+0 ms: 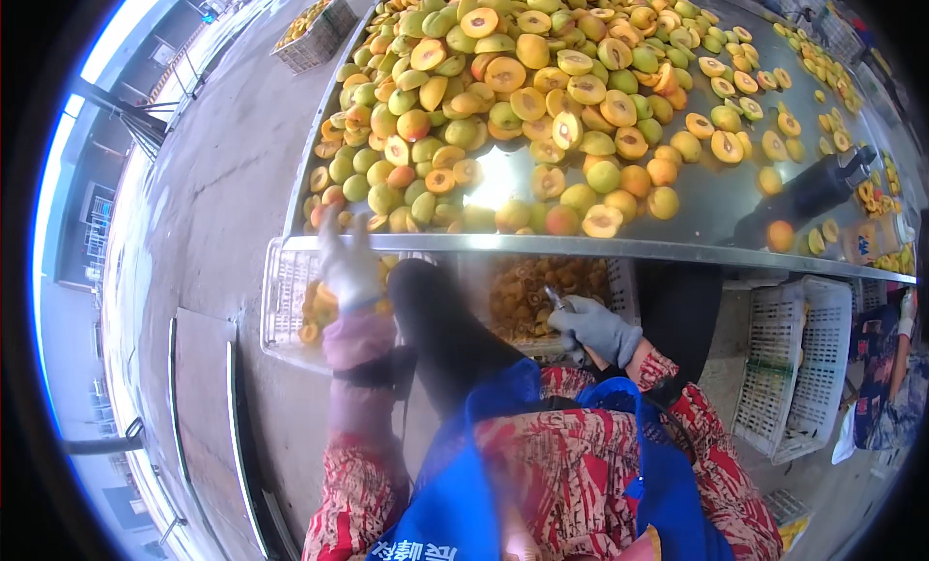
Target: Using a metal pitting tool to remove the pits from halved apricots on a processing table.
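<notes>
Halved and whole-looking yellow-green peaches (pixel 503 74) lie heaped on a metal table (pixel 581 244). My left hand (pixel 350 269), in a pale glove and blurred, reaches up at the table's near left edge beside the lowest peaches. Its fingers look stretched and apart, with nothing visible between them. My right hand (pixel 602 329), in a grey glove, is closed round a small metal hand tool (pixel 554 297) with only its tip showing. That hand is below the table edge, over a crate (pixel 624 290) of orange-brown fruit pieces.
A white crate (pixel 276 305) with some fruit stands under the table's left end. Stacked pale crates (pixel 798 368) are at the right, near another person's arm (pixel 900 353). A dark cylindrical object (pixel 803 193) and a jar (pixel 876 238) sit on the table. Another fruit crate (pixel 319 39) stands far left.
</notes>
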`<state>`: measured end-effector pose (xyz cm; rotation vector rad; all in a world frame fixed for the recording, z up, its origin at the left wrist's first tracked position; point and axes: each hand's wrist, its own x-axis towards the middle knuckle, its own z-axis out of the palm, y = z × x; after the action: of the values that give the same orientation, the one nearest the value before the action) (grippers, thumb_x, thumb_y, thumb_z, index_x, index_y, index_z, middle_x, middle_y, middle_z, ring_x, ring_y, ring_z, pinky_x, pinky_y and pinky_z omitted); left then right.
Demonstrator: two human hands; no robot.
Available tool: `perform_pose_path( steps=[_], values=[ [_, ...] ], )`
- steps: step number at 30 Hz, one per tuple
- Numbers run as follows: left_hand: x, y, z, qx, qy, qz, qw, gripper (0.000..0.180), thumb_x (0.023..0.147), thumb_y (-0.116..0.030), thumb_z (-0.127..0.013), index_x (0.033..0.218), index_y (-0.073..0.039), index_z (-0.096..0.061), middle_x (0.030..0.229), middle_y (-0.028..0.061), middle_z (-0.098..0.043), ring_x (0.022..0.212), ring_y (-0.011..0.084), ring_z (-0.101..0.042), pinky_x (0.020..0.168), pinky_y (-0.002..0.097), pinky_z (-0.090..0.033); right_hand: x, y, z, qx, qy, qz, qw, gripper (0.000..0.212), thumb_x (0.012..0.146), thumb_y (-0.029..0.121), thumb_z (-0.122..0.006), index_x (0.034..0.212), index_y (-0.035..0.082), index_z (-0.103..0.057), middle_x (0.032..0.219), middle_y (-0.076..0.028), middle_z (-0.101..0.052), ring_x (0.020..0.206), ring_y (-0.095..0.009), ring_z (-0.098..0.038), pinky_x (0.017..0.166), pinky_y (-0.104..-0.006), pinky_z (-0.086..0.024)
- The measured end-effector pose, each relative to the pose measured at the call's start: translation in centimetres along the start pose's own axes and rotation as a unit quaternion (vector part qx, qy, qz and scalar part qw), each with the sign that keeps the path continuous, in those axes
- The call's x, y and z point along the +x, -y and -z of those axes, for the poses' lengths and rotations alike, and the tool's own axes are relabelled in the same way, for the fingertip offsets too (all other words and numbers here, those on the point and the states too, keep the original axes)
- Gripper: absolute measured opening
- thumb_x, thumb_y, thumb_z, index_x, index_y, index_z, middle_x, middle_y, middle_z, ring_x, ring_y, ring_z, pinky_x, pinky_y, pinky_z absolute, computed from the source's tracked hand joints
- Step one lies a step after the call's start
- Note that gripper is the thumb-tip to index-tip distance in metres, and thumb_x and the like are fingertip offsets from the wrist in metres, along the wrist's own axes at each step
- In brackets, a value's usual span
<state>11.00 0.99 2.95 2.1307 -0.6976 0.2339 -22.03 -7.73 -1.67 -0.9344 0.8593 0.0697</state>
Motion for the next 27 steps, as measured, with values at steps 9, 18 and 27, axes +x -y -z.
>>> perform_pose_path(
  steps=[9,18,27],
  values=[
    [-3.1,-14.3,-15.6,0.112,0.404,-0.112,0.901,0.054,0.079,-0.048,-0.059,0.115,-0.008,-0.061,0.103,0.0184,-0.065,0.098,0.0336,-0.062,0.085,0.0415,-0.048,-0.8,2.8,0.0,-0.028,0.01,-0.003,1.0,0.025,0.09,0.019,-0.058,0.11,0.006,-0.055,0.08,-0.002,-0.058,0.058,-0.011,-0.054,0.053,-0.0264,-0.046],
    [-3.7,-14.2,-9.2,-0.123,0.46,-0.039,0.878,0.046,0.075,-0.042,-0.064,0.103,-0.007,-0.066,0.09,0.0158,-0.068,0.084,0.029,-0.066,0.078,0.0361,-0.05,1.8,4.6,1.4,-0.138,-0.287,0.429,0.846,0.021,0.093,0.024,-0.056,0.105,0.007,-0.057,0.078,0.0,-0.059,0.056,-0.008,-0.054,0.047,-0.0242,-0.044],
    [-11.3,-9.4,-4.2,-0.371,0.396,0.075,0.837,0.039,0.1,-0.03,-0.036,0.124,-0.005,-0.053,0.107,0.0063,-0.06,0.09,0.011,-0.056,0.076,0.0244,-0.047,3.5,5.0,-3.8,0.092,-0.138,0.317,0.934,0.01,0.092,0.017,-0.056,0.095,0.007,-0.056,0.079,0.005,-0.052,0.069,-0.005,-0.045,0.062,-0.0226,-0.042]
  ],
)
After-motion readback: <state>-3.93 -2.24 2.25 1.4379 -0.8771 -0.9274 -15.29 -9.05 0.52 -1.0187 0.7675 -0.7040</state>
